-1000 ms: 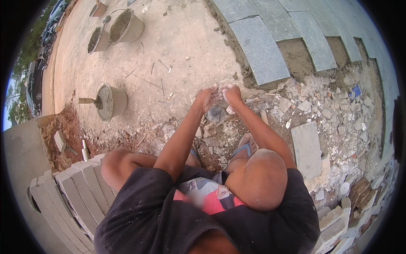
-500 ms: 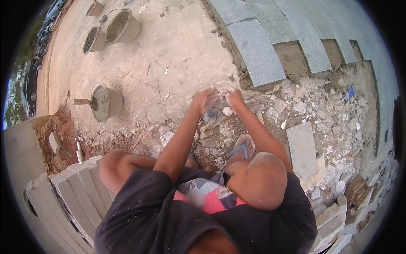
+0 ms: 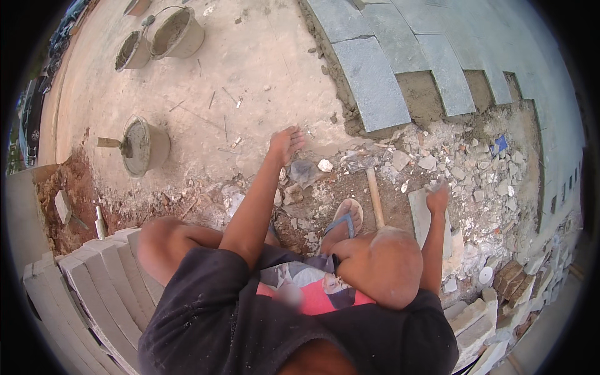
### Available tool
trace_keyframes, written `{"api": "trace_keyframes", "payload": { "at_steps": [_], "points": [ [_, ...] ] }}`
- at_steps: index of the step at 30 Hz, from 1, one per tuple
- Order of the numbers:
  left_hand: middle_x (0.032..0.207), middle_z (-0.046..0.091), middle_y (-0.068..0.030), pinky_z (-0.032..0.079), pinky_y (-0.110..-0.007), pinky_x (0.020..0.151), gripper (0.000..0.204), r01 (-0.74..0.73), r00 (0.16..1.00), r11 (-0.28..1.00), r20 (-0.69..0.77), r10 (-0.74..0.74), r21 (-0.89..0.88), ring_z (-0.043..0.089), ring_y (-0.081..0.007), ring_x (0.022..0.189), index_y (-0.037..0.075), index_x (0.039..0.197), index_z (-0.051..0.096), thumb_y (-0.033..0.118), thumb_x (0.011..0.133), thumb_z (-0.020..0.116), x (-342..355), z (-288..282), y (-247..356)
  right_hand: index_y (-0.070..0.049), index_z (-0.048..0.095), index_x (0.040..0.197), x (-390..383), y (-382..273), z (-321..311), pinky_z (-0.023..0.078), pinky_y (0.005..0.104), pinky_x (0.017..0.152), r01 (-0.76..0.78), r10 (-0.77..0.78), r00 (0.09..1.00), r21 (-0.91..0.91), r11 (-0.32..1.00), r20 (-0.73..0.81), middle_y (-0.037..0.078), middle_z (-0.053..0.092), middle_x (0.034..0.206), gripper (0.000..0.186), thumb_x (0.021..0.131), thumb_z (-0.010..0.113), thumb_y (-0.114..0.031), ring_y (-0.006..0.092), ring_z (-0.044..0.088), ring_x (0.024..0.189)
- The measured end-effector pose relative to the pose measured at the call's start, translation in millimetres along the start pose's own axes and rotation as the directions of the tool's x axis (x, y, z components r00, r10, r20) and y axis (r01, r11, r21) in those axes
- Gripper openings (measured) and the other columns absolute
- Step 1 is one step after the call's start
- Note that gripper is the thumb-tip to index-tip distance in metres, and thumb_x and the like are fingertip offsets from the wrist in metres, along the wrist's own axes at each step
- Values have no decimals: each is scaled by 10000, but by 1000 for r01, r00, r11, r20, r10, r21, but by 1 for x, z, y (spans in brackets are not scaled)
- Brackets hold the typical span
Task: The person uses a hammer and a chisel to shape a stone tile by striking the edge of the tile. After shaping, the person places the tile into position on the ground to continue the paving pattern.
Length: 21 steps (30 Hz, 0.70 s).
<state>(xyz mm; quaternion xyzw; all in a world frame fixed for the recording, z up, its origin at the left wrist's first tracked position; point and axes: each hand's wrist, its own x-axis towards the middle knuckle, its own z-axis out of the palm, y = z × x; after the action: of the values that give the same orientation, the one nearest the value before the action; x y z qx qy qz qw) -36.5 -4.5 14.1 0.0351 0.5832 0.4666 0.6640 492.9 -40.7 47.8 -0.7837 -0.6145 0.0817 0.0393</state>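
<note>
My left hand (image 3: 289,142) is open, with its fingers stretched out over the sandy ground just beyond the rubble strip. Nothing shows in it. At the far end of a loose pale slab (image 3: 422,219) on my right is my right hand (image 3: 437,196). Its fingers look bent and slightly blurred, so whether they touch the slab is unclear. Between my sandalled foot (image 3: 345,222) and that slab lies a wooden handle (image 3: 374,194), its near end hidden by my knee. A grey lump (image 3: 304,174) and a white stone (image 3: 325,165) sit close to my left hand.
Grey paving slabs (image 3: 372,84) lie at the far right, with wet mortar (image 3: 420,94) exposed between them. Broken rubble (image 3: 484,165) covers the ground below. A mortar bucket (image 3: 156,150) with a tool stands left; more buckets (image 3: 186,37) are beyond. Stacked slabs (image 3: 103,281) stand near left.
My hands were close together over the sandy ground and have parted. The right has moved back and right to the slab, uncovering the wooden handle; the left stays forward. The view has shifted slightly.
</note>
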Motion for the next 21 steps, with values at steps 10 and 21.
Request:
{"api": "trace_keyframes", "payload": {
  "at_steps": [10, 21],
  "points": [
    [930, 647, -89, 569, -357, 722, 213, -65, 991, 995, -116, 74, 80, 637, -208, 801, 6, 1033, 633, 203, 954, 616, 3, -2, 10, 59, 556, 1288, 23, 83, 4, 469, 440, 985, -229, 155, 926, 186, 956, 345, 264, 647, 1194, 573, 887, 691, -328, 371, 629, 1111],
    [811, 681, -68, 521, -297, 660, 203, -248, 961, 933, -56, 271, 259, 627, -163, 707, 28, 932, 673, 231, 920, 664, -5, 32, 28, 85, 575, 1226, -38, 24, -55, 454, 507, 898, 44, -37, 998, 182, 982, -44, 343, 632, 1054, 539, 1012, 430, -388, 511, 585, 1004]
  ]
}}
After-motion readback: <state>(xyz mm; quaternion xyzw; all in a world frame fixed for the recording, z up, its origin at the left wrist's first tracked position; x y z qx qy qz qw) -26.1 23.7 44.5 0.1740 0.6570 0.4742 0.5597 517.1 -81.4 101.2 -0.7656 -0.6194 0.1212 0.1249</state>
